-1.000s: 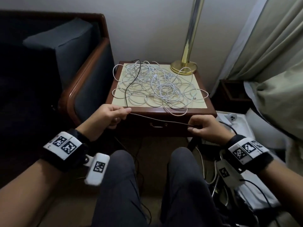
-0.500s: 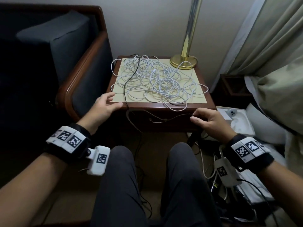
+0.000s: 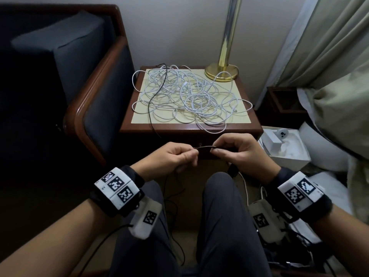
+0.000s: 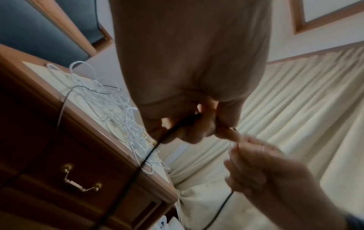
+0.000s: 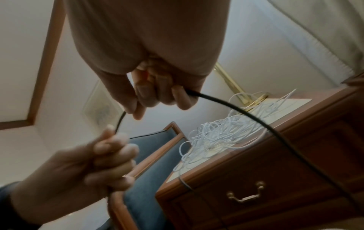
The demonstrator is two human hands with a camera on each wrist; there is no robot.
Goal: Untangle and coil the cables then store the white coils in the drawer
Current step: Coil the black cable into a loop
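A tangle of white cables (image 3: 189,98) lies on the wooden side table (image 3: 251,124). A black cable (image 3: 153,100) runs through the tangle, over the front edge and down to my hands. My left hand (image 3: 192,156) and right hand (image 3: 216,149) are close together in front of the drawer, each pinching the black cable, with a short span (image 3: 204,147) between them. The left wrist view shows my left hand (image 4: 187,124) gripping the black cable (image 4: 149,154). The right wrist view shows my right hand (image 5: 153,96) curled round the black cable (image 5: 246,112). The drawer (image 5: 275,179) is shut, and its brass handle (image 5: 246,196) hangs free.
A brass lamp base (image 3: 221,71) stands on the table's back right corner. A dark armchair (image 3: 95,108) is tight against the table's left side. An open white box (image 3: 283,144) sits on the floor at right, below curtains (image 3: 329,47) and bedding. Black cable trails between my knees.
My hands were apart with the black cable stretched between them. The left hand then went open to the table edge. Now both hands are together, pinching a short span.
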